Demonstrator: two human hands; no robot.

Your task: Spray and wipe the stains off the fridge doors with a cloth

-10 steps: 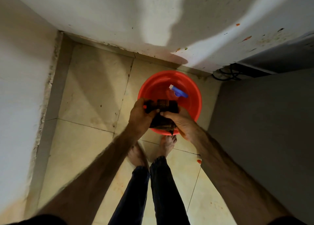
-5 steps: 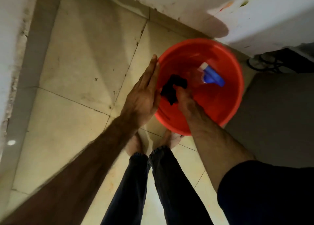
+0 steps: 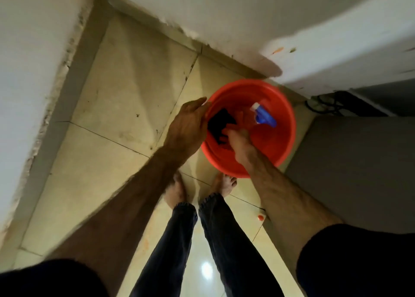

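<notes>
A red plastic basin (image 3: 272,147) stands on the tiled floor in front of my bare feet. A dark cloth (image 3: 221,122) lies against its left inner wall. A spray bottle with a blue and white head (image 3: 262,116) lies in the basin's far right part. My right hand (image 3: 241,144) reaches into the basin with its fingers curled on the cloth's lower edge. My left hand (image 3: 186,126) hovers flat and empty at the basin's left rim. A white surface (image 3: 336,56) with orange and green spots rises at the upper right.
A grey panel (image 3: 359,162) stands close to the basin's right side. Black cables (image 3: 325,105) lie in the gap behind it. White walls meet in a corner at the left and back. A small orange bit (image 3: 260,217) lies on the floor by my right forearm.
Both hands held the cloth above the basin a second ago. My left hand let go and opened, and my right hand brought the cloth down into the basin. My view has shifted slightly.
</notes>
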